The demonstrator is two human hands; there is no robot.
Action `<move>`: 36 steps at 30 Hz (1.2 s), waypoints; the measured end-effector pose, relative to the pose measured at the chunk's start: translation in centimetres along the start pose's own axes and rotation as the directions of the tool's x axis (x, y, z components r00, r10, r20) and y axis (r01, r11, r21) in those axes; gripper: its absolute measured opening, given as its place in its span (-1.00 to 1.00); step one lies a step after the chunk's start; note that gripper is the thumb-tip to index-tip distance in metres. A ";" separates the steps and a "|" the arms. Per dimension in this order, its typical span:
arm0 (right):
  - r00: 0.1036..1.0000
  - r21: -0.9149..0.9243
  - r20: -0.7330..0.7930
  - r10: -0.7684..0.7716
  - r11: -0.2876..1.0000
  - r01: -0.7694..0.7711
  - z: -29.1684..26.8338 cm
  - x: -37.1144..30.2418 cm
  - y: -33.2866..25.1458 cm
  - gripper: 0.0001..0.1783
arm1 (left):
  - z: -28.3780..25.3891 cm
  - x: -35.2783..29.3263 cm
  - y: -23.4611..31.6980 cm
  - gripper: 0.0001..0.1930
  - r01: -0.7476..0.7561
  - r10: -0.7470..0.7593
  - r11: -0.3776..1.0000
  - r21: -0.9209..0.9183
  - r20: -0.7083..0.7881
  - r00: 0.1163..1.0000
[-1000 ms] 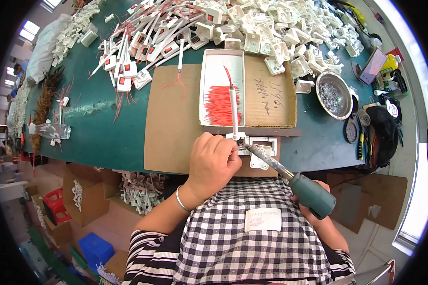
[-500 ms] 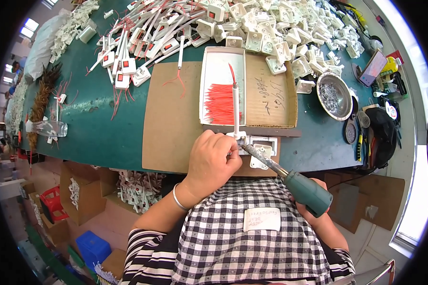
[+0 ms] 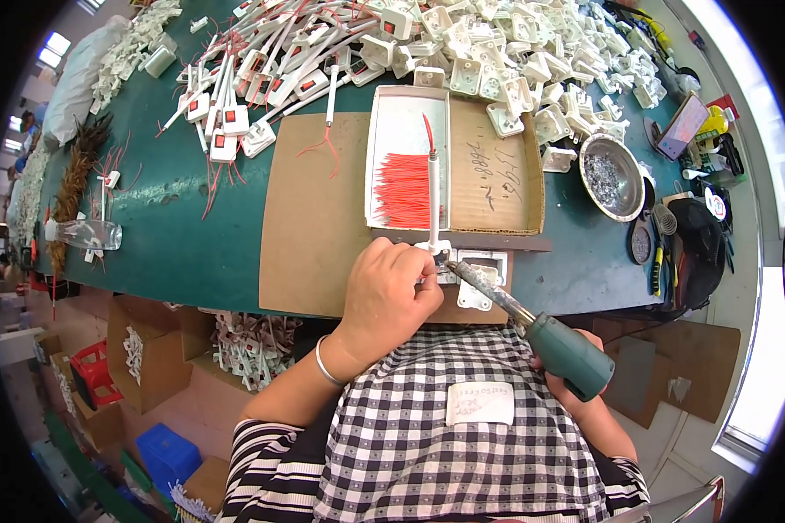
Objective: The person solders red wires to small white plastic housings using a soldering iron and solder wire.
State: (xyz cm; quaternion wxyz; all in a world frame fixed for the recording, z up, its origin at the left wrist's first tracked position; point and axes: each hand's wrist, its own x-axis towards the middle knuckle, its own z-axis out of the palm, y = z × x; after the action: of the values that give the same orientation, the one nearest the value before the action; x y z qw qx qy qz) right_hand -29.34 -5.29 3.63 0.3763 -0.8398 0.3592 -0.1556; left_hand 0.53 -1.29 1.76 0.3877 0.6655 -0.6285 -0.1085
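Observation:
My left hand (image 3: pixel 388 286) is closed in a pinch at a small white plastic switch housing (image 3: pixel 436 248); what sits between the fingertips is hidden. From that housing a slim white tube (image 3: pixel 433 200) stands toward the far side, a red wire (image 3: pixel 428 132) coming out of its end. My right hand (image 3: pixel 561 390) is wrapped round the thick green handle of a soldering iron (image 3: pixel 570 356). The iron's metal tip points at the housing, right beside my left fingertips; whether it touches is unclear. Next to the tip lies an open white shell (image 3: pixel 475 298).
Red wires (image 3: pixel 401 187) fill part of a shallow cardboard box (image 3: pixel 497 228) just beyond my hands. Behind it are heaps of white shells (image 3: pixel 488 65) and tubed switches (image 3: pixel 270 74). A metal bowl (image 3: pixel 624 209) with small bits stands right; a clear bottle (image 3: pixel 92 234) lies left.
The soldering iron and my right hand have shifted slightly to the right, its tip a little away from my left fingertips. My left hand has hardly moved.

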 end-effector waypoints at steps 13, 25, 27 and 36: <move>0.996 0.176 -0.082 -0.046 0.983 0.060 -0.1 1.4 -1.0 -0.83 | -0.4 -0.7 -0.2 -0.88 0.003 -0.006 0.993 -0.117 -0.028 1.000; 0.960 0.396 -0.276 0.036 0.915 0.079 0.9 -1.2 1.3 -0.67 | 0.2 -0.9 1.6 -0.77 -0.306 0.302 0.948 -0.086 -0.060 0.952; 0.978 0.400 -0.205 0.027 0.914 0.058 0.0 -1.1 0.9 -0.76 | 0.6 -0.9 1.9 -0.76 -0.326 0.326 0.945 -0.007 -0.009 0.945; 0.976 0.221 -0.204 -0.074 0.968 0.120 0.7 -1.9 2.0 -0.80 | 1.2 -1.1 1.6 -0.73 -0.291 0.287 0.955 0.060 0.066 0.956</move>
State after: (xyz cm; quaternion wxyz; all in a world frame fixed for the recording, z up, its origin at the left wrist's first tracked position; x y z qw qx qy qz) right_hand -31.31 -4.47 1.68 0.4268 -0.7875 0.3319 -0.2958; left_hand -1.62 -0.61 1.60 0.3585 0.5762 -0.7330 -0.0477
